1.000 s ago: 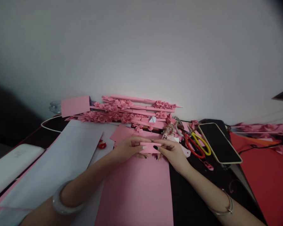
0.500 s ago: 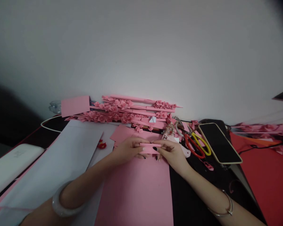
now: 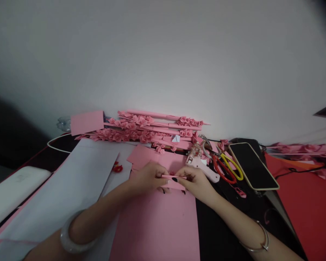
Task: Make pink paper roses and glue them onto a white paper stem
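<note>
Between my two hands is a small piece of pink paper (image 3: 174, 185), its upper edge folded or rolled into a narrow strip. My left hand (image 3: 149, 176) pinches the left end, thumb in front. At the right end, my right hand (image 3: 197, 183) grips it the same way, a dark thumbnail showing. The fingertips behind the paper are partly hidden. Under both hands lies a large pink sheet (image 3: 157, 228). Just beyond my right hand rests a pale pink glue gun (image 3: 203, 167).
Pink paper flower stems (image 3: 136, 127) are piled along the wall. Red-and-yellow-handled pliers (image 3: 225, 166) and a phone (image 3: 254, 166) lie at right, beside red paper (image 3: 312, 206). White sheets (image 3: 62, 188) and a white box-like device (image 3: 16, 192) occupy the left.
Both hands have come slightly down and nearer with the pink paper. Its top strip looks narrower now, and more of the glue gun shows.
</note>
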The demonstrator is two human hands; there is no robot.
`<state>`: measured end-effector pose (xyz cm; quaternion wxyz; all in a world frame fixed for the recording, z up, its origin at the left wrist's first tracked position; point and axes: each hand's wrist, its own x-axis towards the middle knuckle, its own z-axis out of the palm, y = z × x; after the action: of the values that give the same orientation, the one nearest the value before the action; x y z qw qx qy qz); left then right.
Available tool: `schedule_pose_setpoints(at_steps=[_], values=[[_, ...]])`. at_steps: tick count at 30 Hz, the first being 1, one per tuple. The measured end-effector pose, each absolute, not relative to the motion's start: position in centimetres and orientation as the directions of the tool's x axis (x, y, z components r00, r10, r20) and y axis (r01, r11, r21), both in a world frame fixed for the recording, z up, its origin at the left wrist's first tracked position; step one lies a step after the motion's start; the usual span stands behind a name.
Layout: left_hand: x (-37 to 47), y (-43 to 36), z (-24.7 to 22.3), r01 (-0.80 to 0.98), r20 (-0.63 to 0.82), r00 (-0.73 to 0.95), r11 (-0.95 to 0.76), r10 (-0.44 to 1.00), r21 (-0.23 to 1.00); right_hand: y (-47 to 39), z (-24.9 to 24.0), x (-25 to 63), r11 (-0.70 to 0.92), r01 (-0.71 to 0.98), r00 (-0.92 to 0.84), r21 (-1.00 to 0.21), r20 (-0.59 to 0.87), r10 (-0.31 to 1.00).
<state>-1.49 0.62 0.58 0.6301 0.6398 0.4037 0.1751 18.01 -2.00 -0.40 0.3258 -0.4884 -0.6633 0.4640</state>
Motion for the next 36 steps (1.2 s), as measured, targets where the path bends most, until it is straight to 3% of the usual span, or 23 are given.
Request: schedule_pose_setpoints(at_steps=[4, 7, 14, 27, 32, 36], values=[[-1.7, 0.3, 0.3, 0.259, -0.286, 0.697, 0.142, 0.658, 0.955, -2.2, 0.1, 17.9, 0.256, 0.414, -0.459, -0.873, 0.043, 0.888], [-1.7, 0.1, 0.4, 0.276, -0.272, 0.725, 0.095, 0.633, 0.957, -2.3, 0.2, 17.8, 0.292, 0.412, -0.497, -0.863, 0.056, 0.866], [-1.8, 0.4, 0.9, 0.209, -0.297, 0.721, 0.212, 0.626, 0.955, -2.4, -0.4, 17.9, 0.232, 0.398, -0.346, -0.888, 0.089, 0.934], [-2.0, 1.0, 0.8, 0.136, -0.252, 0.628, 0.215, 0.736, 0.967, -2.2, -0.6, 18.0, 0.136, 0.327, -0.16, -0.935, 0.087, 0.983], [-1.8, 1.1, 0.8, 0.193, -0.204, 0.572, 0.112, 0.794, 0.975, -2.2, -0.8, 18.1, 0.131, 0.309, -0.236, -0.942, 0.057, 0.97], [-1.7, 1.1, 0.7, 0.346, -0.059, 0.534, -0.155, 0.844, 0.925, -2.5, -0.8, 18.1, 0.161, 0.348, -0.234, -0.924, 0.081, 0.969]])
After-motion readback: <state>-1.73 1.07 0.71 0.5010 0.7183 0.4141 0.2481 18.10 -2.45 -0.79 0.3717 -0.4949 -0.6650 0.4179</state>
